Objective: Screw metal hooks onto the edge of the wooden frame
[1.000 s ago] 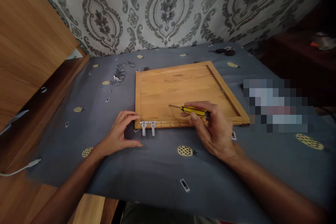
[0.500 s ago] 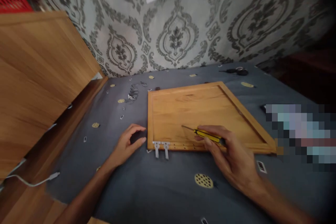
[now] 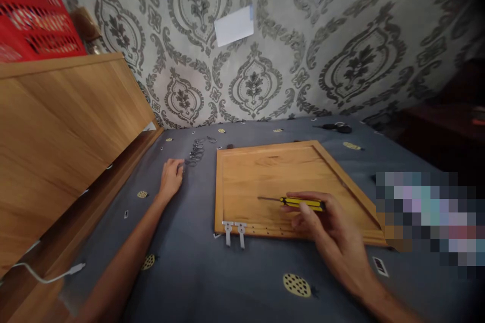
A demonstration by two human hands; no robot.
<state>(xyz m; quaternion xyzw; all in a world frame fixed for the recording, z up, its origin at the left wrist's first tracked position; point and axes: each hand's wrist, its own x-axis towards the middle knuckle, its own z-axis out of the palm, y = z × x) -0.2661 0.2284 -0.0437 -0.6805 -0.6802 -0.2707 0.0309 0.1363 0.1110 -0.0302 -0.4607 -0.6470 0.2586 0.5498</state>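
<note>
My right hand (image 3: pixel 331 232) is closed round a yellow-and-black screwdriver (image 3: pixel 303 204), its thin shaft pointing left above a framed wooden panel (image 3: pixel 273 174). Two metal hook brackets (image 3: pixel 241 232) sit side by side on the panel's near edge at the left, their tails sticking out over the cloth. A row of small holes runs along that edge to their right. Beyond the panel's left side, my left hand (image 3: pixel 173 177) is at the near end of a row of small metal hooks (image 3: pixel 196 150). Its fingers are curled together, and what they pinch, if anything, is hidden.
Dark blue cloth with a pineapple print (image 3: pixel 296 285) lies under everything. A wooden cabinet (image 3: pixel 71 131) stands on the left with a red basket (image 3: pixel 41 15) on top. Near its foot lies a white cable (image 3: pixel 56 275). Black-handled scissors (image 3: pixel 339 127) lie at the back right.
My left hand has moved from beside the panel's left edge up to the small metal hooks, and its fingers have closed. My right hand still holds the screwdriver above the panel. The view has tilted up.
</note>
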